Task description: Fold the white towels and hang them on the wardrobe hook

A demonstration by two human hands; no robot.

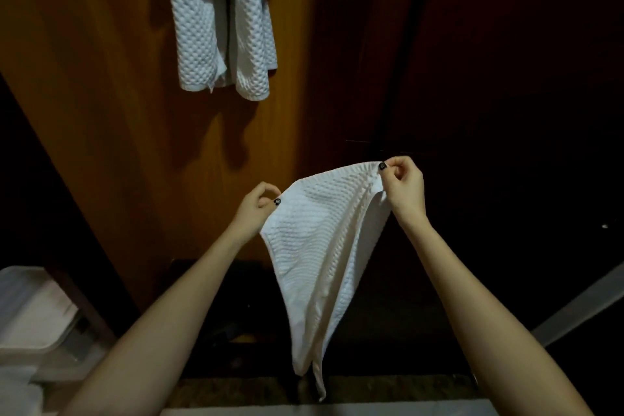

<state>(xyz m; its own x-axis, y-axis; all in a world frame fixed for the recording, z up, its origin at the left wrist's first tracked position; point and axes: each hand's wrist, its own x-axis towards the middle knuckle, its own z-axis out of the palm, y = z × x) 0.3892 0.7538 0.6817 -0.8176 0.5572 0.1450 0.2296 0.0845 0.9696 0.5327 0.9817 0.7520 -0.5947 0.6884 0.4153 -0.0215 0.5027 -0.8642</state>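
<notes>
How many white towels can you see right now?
2 for certain: one towel pinched by the left hand and right hand; one hanging towel on the wardrobe door above, a bunch that may hold more.

The hanging towels (221,20) are cut off by the top edge, so I cannot see what they hang from. The wardrobe's right section (506,78) is too dark to read. At lower left, a pale container (30,307) is blurred and cropped by the left edge. A bright speck (604,226) is too small to identify. The held towel (320,246) conceals its own rear layer.
</notes>
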